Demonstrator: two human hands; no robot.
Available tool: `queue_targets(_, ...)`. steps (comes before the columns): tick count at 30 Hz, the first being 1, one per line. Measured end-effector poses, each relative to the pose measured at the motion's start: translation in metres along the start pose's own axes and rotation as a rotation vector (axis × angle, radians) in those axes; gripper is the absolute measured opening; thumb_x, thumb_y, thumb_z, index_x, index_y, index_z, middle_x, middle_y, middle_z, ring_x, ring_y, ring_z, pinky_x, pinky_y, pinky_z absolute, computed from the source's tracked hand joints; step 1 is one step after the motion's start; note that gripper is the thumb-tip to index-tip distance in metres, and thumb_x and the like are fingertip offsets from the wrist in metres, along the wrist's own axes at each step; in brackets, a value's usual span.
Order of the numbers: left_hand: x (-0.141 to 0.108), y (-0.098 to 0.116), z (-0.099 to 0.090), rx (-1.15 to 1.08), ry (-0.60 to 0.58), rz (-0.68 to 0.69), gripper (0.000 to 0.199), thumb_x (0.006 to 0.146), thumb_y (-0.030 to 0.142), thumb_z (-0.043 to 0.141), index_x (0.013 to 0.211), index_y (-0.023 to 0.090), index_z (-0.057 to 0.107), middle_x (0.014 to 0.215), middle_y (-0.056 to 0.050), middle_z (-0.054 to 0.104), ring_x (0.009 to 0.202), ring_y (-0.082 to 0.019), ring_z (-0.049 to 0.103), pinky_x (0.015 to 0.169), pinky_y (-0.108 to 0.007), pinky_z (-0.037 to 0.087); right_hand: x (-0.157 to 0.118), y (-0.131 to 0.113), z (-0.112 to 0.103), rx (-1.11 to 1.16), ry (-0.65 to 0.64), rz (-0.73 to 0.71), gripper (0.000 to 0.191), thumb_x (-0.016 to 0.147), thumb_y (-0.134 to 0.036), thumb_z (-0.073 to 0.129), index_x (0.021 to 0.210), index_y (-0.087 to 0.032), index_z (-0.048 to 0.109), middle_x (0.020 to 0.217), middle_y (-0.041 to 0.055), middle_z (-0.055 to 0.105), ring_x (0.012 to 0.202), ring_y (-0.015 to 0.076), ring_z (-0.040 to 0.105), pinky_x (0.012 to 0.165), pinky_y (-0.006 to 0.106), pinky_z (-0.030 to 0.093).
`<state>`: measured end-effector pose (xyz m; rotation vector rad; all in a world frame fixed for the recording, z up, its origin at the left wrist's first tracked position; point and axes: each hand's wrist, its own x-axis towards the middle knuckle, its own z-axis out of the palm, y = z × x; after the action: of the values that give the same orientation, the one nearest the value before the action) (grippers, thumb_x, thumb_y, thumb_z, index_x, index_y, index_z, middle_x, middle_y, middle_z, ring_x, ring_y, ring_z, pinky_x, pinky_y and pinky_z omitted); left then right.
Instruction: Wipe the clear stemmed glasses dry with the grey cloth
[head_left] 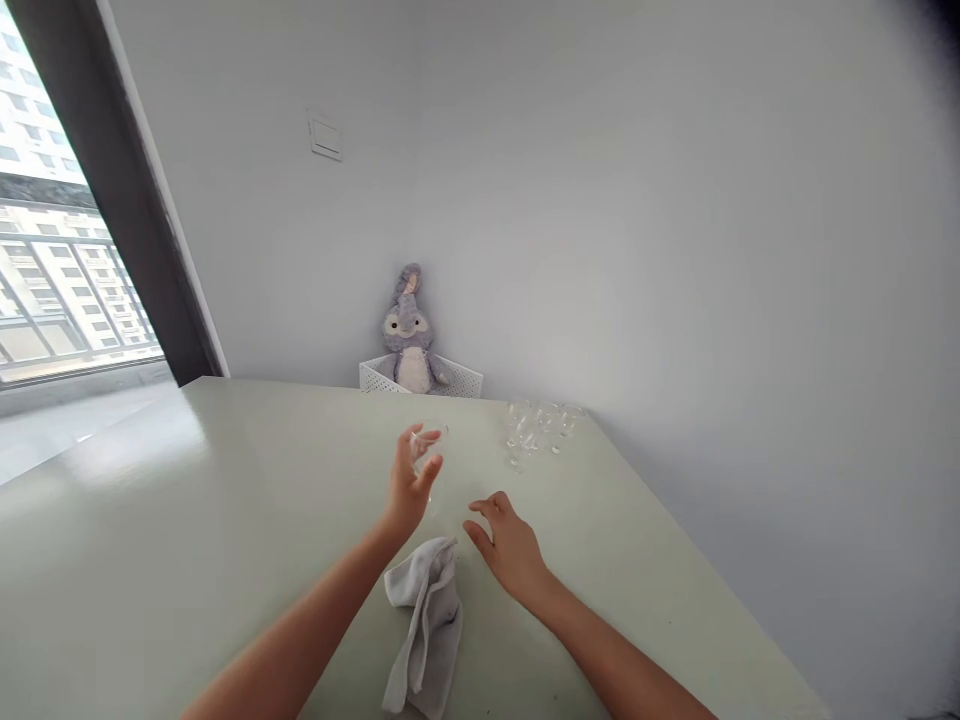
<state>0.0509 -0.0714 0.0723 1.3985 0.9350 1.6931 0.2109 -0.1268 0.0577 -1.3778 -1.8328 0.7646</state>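
My left hand point(412, 480) is curled around the bowl of a clear wine glass point(442, 440), fingers on its far side and thumb nearer me. The glass is very faint against the table, and its stem and foot hardly show. My right hand point(511, 545) hovers a little to the right of it, fingers bent and apart from the thumb, with nothing in it. Between my forearms lies a crumpled grey cloth point(431, 620), touched by neither hand.
Several clear glasses point(536, 425) stand grouped near the far right edge of the pale green table point(247, 520). Behind the table's far edge, a purple plush toy point(411, 345) sits in a white basket point(465, 380). A wall runs along the right side; a window point(67, 250) is at left.
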Motion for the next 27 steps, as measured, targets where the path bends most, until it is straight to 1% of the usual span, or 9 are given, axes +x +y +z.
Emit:
queue_targets(1,-0.007,-0.001,0.005,0.002,-0.038,-0.006,0.05,0.073,0.041,0.056,0.116,0.021,0.04,0.112,-0.012,0.054,0.105,-0.023,0.049,0.085,-0.037,0.038,0.004,0.0,-0.001,-0.05,0.048,-0.033,0.027,0.075,-0.04,0.052,0.095,-0.023,0.058,0.082,0.0012,0.055,0.052,0.0098,0.047,0.055,0.025,0.038)
queue_targets(3,-0.02,-0.003,0.019,-0.002,-0.129,-0.023,0.049,0.075,0.041,0.053,0.117,0.022,0.039,0.115,-0.012,0.052,0.107,-0.024,0.047,0.088,-0.038,0.036,0.012,0.0,0.002,-0.04,0.034,-0.051,0.023,0.073,-0.035,0.054,0.092,-0.023,0.058,0.067,-0.0026,0.053,0.05,0.0104,0.044,0.052,0.023,0.035)
queue_targets(5,-0.031,-0.003,0.031,0.014,-0.231,-0.032,0.048,0.077,0.041,0.05,0.12,0.024,0.036,0.121,-0.011,0.048,0.111,-0.024,0.044,0.091,-0.039,0.033,0.018,0.004,0.009,0.035,0.024,-0.054,0.014,0.074,-0.032,0.051,0.076,-0.02,0.059,0.056,-0.0045,0.048,0.049,0.0104,0.042,0.048,0.022,0.031)
queue_targets(7,-0.036,-0.003,0.035,0.059,-0.324,-0.01,0.053,0.077,0.04,0.051,0.124,0.025,0.034,0.127,-0.012,0.044,0.117,-0.025,0.038,0.094,-0.04,0.031,0.021,0.015,0.012,0.103,0.066,-0.044,0.02,0.076,-0.033,0.047,0.063,-0.019,0.055,0.053,-0.0042,0.045,0.05,0.0104,0.04,0.048,0.022,0.029)
queue_targets(11,-0.034,-0.013,0.015,0.289,-0.382,0.04,0.06,0.071,0.037,0.06,0.125,0.025,0.037,0.13,-0.01,0.041,0.12,-0.027,0.033,0.097,-0.043,0.026,0.025,0.056,-0.011,0.121,0.231,0.091,0.024,0.074,-0.039,0.048,0.064,-0.018,0.054,0.053,-0.0035,0.046,0.051,0.0117,0.04,0.052,0.023,0.032)
queue_targets(15,-0.032,-0.039,-0.013,0.445,-0.333,-0.021,0.04,0.074,0.037,0.054,0.112,0.028,0.05,0.106,-0.005,0.058,0.104,-0.024,0.048,0.09,-0.042,0.033,0.037,0.101,-0.054,0.032,0.379,0.252,0.023,0.07,-0.04,0.048,0.064,-0.018,0.054,0.051,-0.0033,0.046,0.05,0.0128,0.042,0.051,0.024,0.032)
queue_targets(18,-0.034,-0.057,-0.022,0.481,-0.32,-0.057,0.031,0.074,0.037,0.051,0.104,0.026,0.056,0.095,-0.003,0.061,0.094,-0.022,0.053,0.086,-0.04,0.037,0.055,0.124,-0.074,0.002,0.43,0.311,0.022,0.069,-0.039,0.047,0.068,-0.018,0.055,0.053,-0.002,0.05,0.052,0.0141,0.046,0.052,0.024,0.033)
queue_targets(22,-0.035,-0.069,-0.023,0.626,-0.383,-0.093,0.028,0.078,0.034,0.045,0.099,0.022,0.057,0.094,-0.004,0.062,0.09,-0.019,0.055,0.082,-0.035,0.041,0.081,0.139,-0.08,-0.018,0.458,0.372,0.027,0.069,-0.036,0.046,0.082,-0.016,0.057,0.063,0.0021,0.058,0.061,0.0168,0.055,0.057,0.025,0.037)
queue_targets(27,-0.032,-0.07,-0.025,0.684,-0.392,-0.097,0.026,0.079,0.033,0.04,0.093,0.02,0.059,0.093,-0.005,0.063,0.088,-0.017,0.056,0.08,-0.031,0.041,0.1,0.147,-0.076,-0.038,0.451,0.398,0.029,0.068,-0.035,0.045,0.085,-0.015,0.058,0.067,0.0039,0.06,0.067,0.0187,0.058,0.059,0.025,0.039)
